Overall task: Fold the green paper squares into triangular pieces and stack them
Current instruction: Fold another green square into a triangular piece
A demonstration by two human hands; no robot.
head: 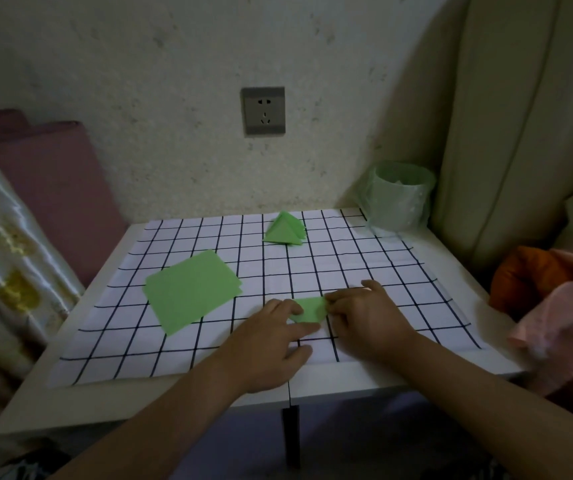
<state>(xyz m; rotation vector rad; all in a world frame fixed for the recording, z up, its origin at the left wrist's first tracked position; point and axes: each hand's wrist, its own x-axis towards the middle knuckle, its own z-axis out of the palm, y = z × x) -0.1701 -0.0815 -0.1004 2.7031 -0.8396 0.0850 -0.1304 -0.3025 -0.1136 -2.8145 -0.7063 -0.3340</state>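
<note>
Touching green piece (pixel 307 309), left hand (pixel 271 344), right hand (pixel 368 320); long axis left-right.

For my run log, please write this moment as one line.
stage: folding | left hand: presses green paper piece | right hand: holds its right edge | folded stack: far centre | unfolded squares: left

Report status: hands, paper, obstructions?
Left hand presses, right hand pinches the part-folded green piece. Folded triangles stacked at far side. Unfolded squares lie left, clear of hands.
</note>
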